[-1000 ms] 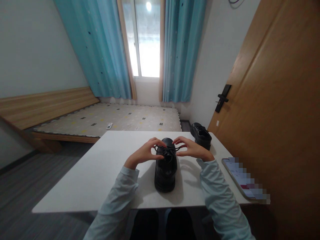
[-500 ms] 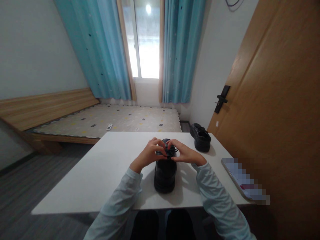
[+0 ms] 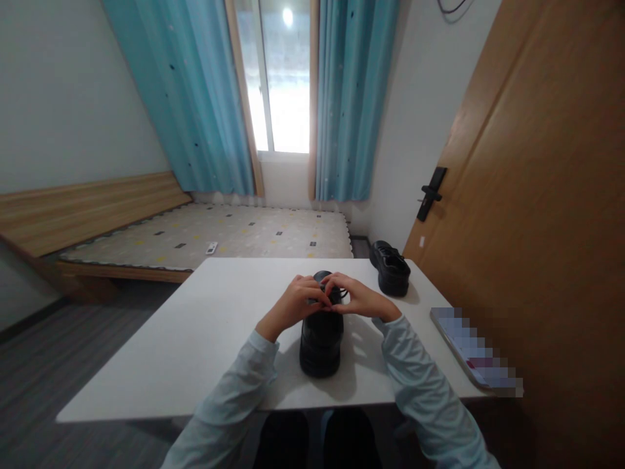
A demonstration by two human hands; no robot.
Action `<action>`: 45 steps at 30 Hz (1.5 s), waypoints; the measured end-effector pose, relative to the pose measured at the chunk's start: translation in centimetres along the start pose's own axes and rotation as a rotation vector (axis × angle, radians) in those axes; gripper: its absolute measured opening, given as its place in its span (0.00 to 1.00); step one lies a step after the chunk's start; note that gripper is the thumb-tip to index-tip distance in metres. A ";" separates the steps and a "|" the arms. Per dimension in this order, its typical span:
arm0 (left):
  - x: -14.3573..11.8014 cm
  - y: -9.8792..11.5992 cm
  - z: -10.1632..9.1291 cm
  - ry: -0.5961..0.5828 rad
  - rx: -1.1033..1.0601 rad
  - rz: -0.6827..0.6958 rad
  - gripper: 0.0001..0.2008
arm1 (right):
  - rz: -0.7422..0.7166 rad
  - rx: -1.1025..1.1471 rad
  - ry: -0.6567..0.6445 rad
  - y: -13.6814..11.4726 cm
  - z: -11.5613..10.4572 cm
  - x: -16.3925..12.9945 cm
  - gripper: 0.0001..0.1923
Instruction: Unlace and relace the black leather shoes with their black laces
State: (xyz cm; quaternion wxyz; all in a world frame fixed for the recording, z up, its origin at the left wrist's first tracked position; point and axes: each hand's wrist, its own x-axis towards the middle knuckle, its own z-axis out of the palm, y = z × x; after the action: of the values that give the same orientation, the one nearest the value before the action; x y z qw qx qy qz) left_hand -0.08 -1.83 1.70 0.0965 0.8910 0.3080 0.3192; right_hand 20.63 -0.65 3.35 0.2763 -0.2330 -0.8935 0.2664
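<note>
There are two shoes (image 3: pixel 321 348) (image 3: pixel 392 270), two curtains (image 3: pixel 195 98) (image 3: pixel 347 98), one table (image 3: pixel 215 332), one bed (image 3: pixel 263 228) and one door (image 3: pixel 537 195).

The bright window (image 3: pixel 287 98) is flanked by blue curtains (image 3: pixel 195 104). Below it, a patterned mattress (image 3: pixel 254 231) is supported by a wooden bed (image 3: pixel 97 207); right of the window, a brown door (image 3: pixel 541 195) is seen.

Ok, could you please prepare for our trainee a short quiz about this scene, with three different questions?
1. True or false: the left hand and the right hand are both over the nearer black shoe.
2. Which thing lies on the mattress? A, a pillow; B, a small white object; C, a curtain.
3. Fill in: the other black shoe stands near the far ____ corner of the table, as the person sees it.
Key: 1 true; 2 B; 3 right.
</note>
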 end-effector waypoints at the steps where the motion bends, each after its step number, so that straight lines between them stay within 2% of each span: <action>1: 0.0 0.2 -0.1 0.028 -0.012 -0.004 0.03 | -0.003 -0.010 0.004 0.1 0.2 0.1 0.18; 3: 0.1 0.4 -0.2 0.090 -0.034 0.003 0.02 | -0.005 -0.034 -0.006 0.3 0.6 0.3 0.19; 5: 0.1 0.6 -0.2 0.136 -0.050 0.011 0.01 | -0.008 -0.035 -0.004 0.6 1.3 0.6 0.11; 8: 0.1 0.8 -0.1 0.146 -0.102 -0.001 0.02 | -0.002 -0.036 0.091 1.2 2.2 1.1 0.06; 15: 0.0 1.7 0.1 0.133 -0.260 -0.031 0.04 | 0.000 -0.054 0.219 1.9 3.2 1.3 0.09; 21: -0.2 3.6 0.3 0.140 -0.178 0.087 0.07 | 0.037 0.012 0.222 1.9 3.2 1.4 0.07; 25: -1.0 6.1 0.5 0.115 -0.113 0.160 0.08 | 0.034 0.057 0.231 1.9 3.3 1.4 0.04; 27: -1.7 7.5 0.5 0.122 -0.050 0.174 0.09 | 0.062 0.069 0.249 1.8 3.3 1.3 0.07; 30: -2.7 8.9 0.4 0.201 0.018 0.183 0.08 | 0.138 0.078 0.278 1.5 3.3 1.1 0.18; 32: -3.3 9.3 0.3 0.251 0.041 0.162 0.06 | 0.153 0.060 0.275 1.3 3.2 1.1 0.21; 38: -4.6 10.1 0.6 0.391 0.005 0.107 0.08 | 0.033 -0.038 0.218 1.6 3.1 1.1 0.13; 45: -5.1 12.0 0.8 0.418 0.077 0.161 0.07 | 0.000 -0.057 0.207 2.3 3.2 1.1 0.12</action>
State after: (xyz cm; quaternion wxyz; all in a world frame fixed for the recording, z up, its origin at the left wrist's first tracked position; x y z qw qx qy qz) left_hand 3.19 -14.40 2.93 -0.0292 0.8302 0.2611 0.4917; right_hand 18.43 0.56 0.13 0.3603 -0.2672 -0.8674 0.2153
